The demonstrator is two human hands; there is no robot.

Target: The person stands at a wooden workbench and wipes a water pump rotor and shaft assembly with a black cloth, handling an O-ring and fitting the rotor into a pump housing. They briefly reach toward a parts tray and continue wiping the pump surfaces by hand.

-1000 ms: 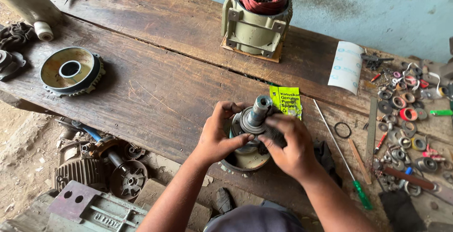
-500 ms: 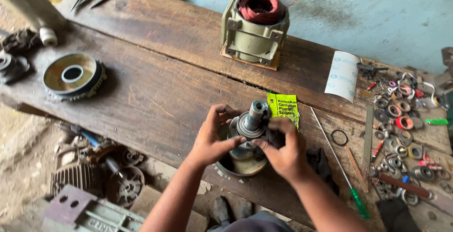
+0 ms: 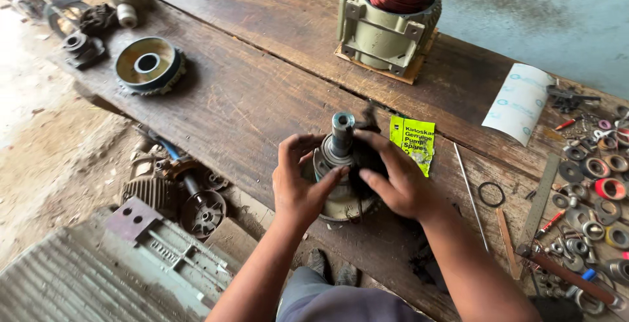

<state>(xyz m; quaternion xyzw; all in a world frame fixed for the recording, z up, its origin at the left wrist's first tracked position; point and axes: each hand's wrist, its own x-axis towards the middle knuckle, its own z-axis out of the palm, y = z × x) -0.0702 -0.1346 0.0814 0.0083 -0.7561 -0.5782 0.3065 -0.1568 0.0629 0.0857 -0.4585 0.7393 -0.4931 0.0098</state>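
Observation:
A metal motor rotor with an upright steel shaft (image 3: 341,132) stands on the wooden workbench (image 3: 249,99), near its front edge. My left hand (image 3: 298,181) wraps the rotor's left side, fingers curled on its body. My right hand (image 3: 396,178) presses a small dark piece, hard to make out, against the rotor's right side just below the shaft. A yellow-green spare-part packet (image 3: 414,142) lies just right of the hands.
A motor stator housing with red copper windings (image 3: 390,20) stands at the back. A round end cover (image 3: 149,66) lies at left. At right are a paper roll (image 3: 521,102), a long screwdriver (image 3: 473,194), a black O-ring (image 3: 490,194) and several washers and seals (image 3: 593,184). Motor parts (image 3: 177,191) lie on the ground.
The view has shifted, so the bench sits differently in frame. Both hands stay on the rotor; my right fingers have moved up its right side toward the shaft.

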